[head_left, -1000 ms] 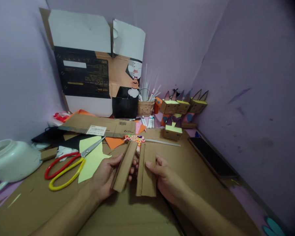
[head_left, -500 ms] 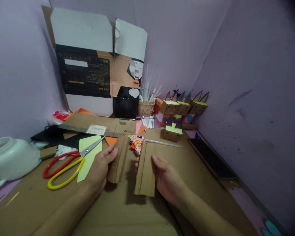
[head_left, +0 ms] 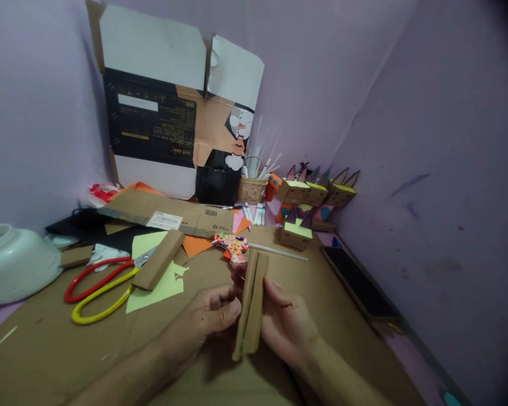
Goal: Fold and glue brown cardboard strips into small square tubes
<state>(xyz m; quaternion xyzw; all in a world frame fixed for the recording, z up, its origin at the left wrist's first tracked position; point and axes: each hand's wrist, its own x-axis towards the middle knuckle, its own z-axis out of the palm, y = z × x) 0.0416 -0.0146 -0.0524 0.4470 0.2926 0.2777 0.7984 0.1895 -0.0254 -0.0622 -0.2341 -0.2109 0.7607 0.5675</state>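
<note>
A folded strip of cardboard [head_left: 256, 307], creased along its length, is held up over the table between both hands. My right hand [head_left: 285, 316] grips its right side, thumb on the front and fingers behind. My left hand [head_left: 214, 316] is closed at its left edge, with the thumb against the fold and the fingertips partly hidden. A second cardboard strip [head_left: 160, 262] lies across the blades of the scissors [head_left: 104, 290], which have one red and one yellow handle. Light green paper [head_left: 165, 293] is spread beneath them.
A white pot [head_left: 21, 270] stands at the left edge. Behind are a large flattened box [head_left: 152, 163], a basket of white sticks [head_left: 253, 189] and several cardboard animal heads [head_left: 296, 234]. A dark phone [head_left: 359, 282] lies along the right wall. Patterned scraps [head_left: 232, 243] lie mid-table.
My left hand has put its cardboard strip down on the scissors and moved right, onto the strip in my right hand. That strip has turned slightly and its crease now faces me.
</note>
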